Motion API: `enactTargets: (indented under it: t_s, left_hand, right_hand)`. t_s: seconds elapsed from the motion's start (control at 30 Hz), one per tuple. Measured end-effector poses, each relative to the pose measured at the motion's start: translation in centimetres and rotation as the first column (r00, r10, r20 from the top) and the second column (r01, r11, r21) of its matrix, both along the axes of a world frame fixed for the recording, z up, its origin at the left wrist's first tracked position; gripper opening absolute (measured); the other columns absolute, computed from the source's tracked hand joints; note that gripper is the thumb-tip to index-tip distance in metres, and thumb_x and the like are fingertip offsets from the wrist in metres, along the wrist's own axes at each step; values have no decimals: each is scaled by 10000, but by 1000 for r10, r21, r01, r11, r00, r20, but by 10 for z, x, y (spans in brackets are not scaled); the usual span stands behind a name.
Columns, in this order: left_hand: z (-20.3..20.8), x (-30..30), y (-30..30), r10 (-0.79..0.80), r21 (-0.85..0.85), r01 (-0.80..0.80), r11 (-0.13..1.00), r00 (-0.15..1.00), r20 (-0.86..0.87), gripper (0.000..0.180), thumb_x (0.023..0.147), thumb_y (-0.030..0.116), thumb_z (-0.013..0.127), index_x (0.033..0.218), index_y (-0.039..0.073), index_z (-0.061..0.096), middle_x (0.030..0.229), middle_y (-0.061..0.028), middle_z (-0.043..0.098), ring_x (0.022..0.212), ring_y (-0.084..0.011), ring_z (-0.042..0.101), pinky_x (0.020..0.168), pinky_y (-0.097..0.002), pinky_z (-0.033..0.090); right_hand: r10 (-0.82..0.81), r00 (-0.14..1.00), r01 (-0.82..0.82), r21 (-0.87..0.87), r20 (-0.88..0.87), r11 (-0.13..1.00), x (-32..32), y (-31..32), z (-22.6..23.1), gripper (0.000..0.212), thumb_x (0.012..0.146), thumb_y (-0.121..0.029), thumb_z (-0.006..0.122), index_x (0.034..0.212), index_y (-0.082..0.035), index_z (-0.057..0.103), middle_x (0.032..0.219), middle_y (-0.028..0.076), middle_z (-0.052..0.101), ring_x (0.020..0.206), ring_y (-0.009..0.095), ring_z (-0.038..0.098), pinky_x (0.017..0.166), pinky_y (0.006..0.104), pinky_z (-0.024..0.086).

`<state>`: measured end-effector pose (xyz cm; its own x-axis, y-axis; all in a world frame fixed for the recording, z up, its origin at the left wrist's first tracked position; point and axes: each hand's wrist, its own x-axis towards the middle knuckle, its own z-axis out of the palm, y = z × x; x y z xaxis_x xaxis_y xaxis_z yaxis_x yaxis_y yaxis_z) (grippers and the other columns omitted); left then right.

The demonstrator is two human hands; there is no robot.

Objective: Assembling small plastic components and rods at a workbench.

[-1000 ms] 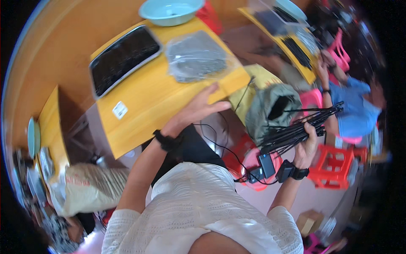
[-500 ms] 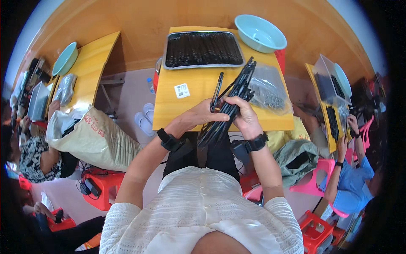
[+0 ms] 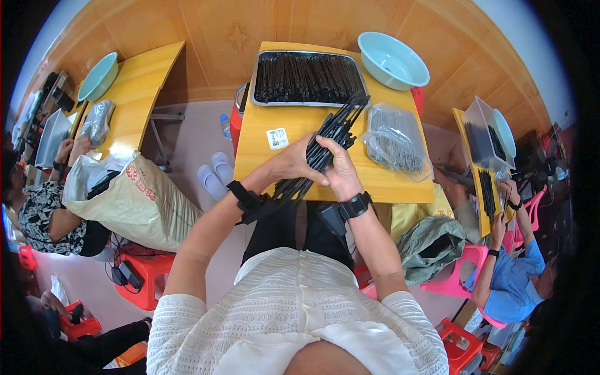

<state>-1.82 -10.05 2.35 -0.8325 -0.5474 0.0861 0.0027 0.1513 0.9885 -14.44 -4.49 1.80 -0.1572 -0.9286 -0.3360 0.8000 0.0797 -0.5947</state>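
Observation:
A thick bundle of thin black sticks [image 3: 337, 128] slants over the front of the yellow table [image 3: 250, 134], its far end next to the tray. My left hand [image 3: 295, 161] is closed round its lower left side. From the right, my right hand [image 3: 339, 164] grips the same bundle, thumb laid across the sticks. Behind them a metal tray [image 3: 255, 80] is filled with similar black sticks lying side by side. Right of the bundle lies a clear plastic bag [image 3: 395, 139] with more sticks inside. A white label [image 3: 277, 138] lies left of my hands.
A light blue basin [image 3: 394, 59] stands at the table's back right corner. On the left a big woven sack [image 3: 140, 194] holds black sticks; a green sack [image 3: 431, 247] sits at the right. People work at side tables. Slippers [image 3: 215, 175] lie on the floor.
Both hands and the bundle have shifted left. The few sticks that stood apart on the left are now together with the rest, and my left hand wraps the bundle more closely.

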Motion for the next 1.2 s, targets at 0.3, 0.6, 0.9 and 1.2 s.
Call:
enactTargets:
  t_s: [0.3, 0.6, 0.9, 1.2]
  left_hand:
    - [-18, 5, -3, 170, -106, -154, 982, 971, 166, 678, 455, 141, 743, 1054, -15, 467, 895, -109, 557, 825, -193, 536, 758, -282, 435]
    - [16, -11, -13, 200, -151, -204, 967, 979, -37, 335, 553, 105, 678, 841, -29, 572, 714, -72, 588, 684, -141, 549, 677, -268, 449]
    - [-1, -21, -21, 208, -31, -221, 975, 949, -237, 560, 576, 77, 758, 1067, 0, 502, 977, -50, 578, 859, -125, 540, 768, -267, 454]
    - [-20, -14, -19, 241, -35, -241, 970, 970, -22, 575, 559, 124, 788, 1041, -11, 506, 939, -72, 590, 869, -138, 551, 756, -279, 460]
  right_hand:
    - [-23, 935, -6, -81, -355, 997, 13, 2, -9, 225, 763, -172, 676, 941, -71, 584, 891, -13, 580, 823, 96, 530, 760, 254, 412]
    - [-104, 797, -136, -344, -595, 929, 3, -9, 48, 226, 705, -46, 699, 905, -33, 597, 866, 13, 612, 765, 93, 570, 707, 240, 461]
    - [-77, 558, -257, -261, -826, 931, -9, -23, 38, 364, 692, -81, 712, 1028, -13, 592, 921, 27, 620, 839, 100, 567, 793, 251, 455]
    - [-28, 652, -280, -275, -758, 920, -7, -20, 22, 312, 705, -100, 714, 970, -8, 576, 894, 18, 607, 815, 83, 545, 762, 236, 444]
